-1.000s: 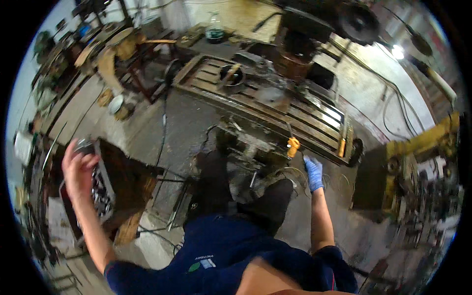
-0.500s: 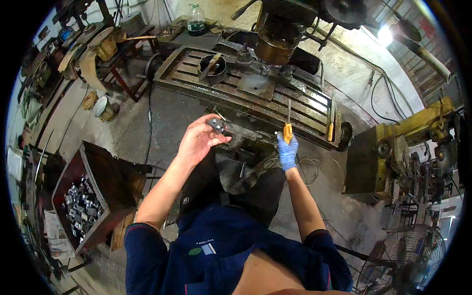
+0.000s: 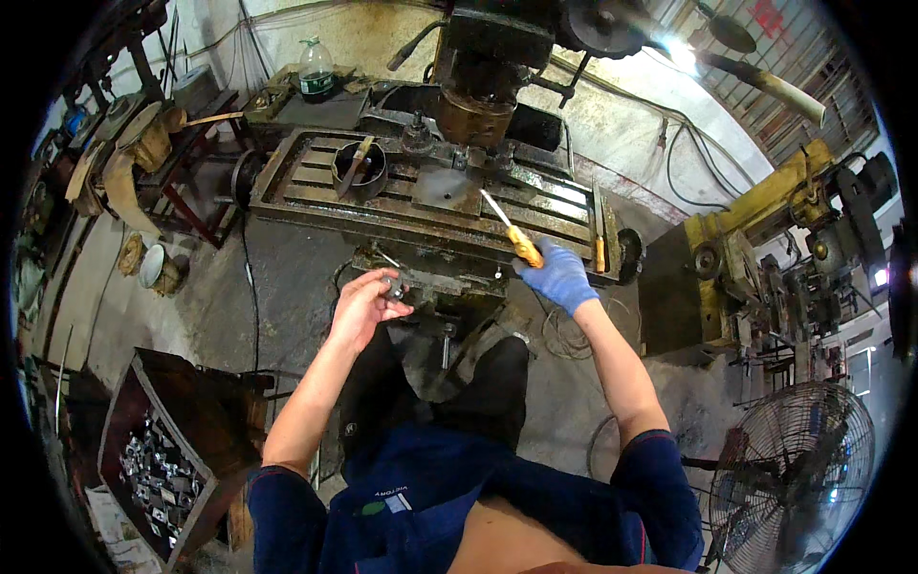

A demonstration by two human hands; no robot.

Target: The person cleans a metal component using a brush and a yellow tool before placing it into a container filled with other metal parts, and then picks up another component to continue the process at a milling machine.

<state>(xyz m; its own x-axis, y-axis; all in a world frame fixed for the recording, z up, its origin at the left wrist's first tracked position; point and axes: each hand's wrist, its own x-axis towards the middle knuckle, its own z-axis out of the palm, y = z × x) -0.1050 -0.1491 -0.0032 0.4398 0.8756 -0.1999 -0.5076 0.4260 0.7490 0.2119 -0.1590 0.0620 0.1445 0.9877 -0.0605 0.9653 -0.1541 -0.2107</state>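
Note:
My bare left hand (image 3: 363, 304) is closed around a small dark metal part (image 3: 392, 287), pinched between thumb and fingers in front of the machine table. My right hand (image 3: 559, 275), in a blue glove, grips what looks like a yellow-handled file (image 3: 516, 236). Its narrow metal blade points up and left, over the front part of the slotted machine table (image 3: 330, 212). File and metal part are well apart. On the table, left of the file's tip, a flat square plate (image 3: 430, 188) lies below the machine's spindle head (image 3: 475, 117).
A round pot (image 3: 368, 184) holding a brush stands on the table's left side. Another yellow-handled tool (image 3: 601, 253) lies at its right end. Below left, a tilted box (image 3: 206, 478) holds many small metal parts. A fan (image 3: 794, 469) stands at lower right; a cable (image 3: 251, 287) crosses the floor.
My right hand has turned the file from upright to leaning left. My left hand, still holding the metal part, sits lower and further left. The whole view has shifted.

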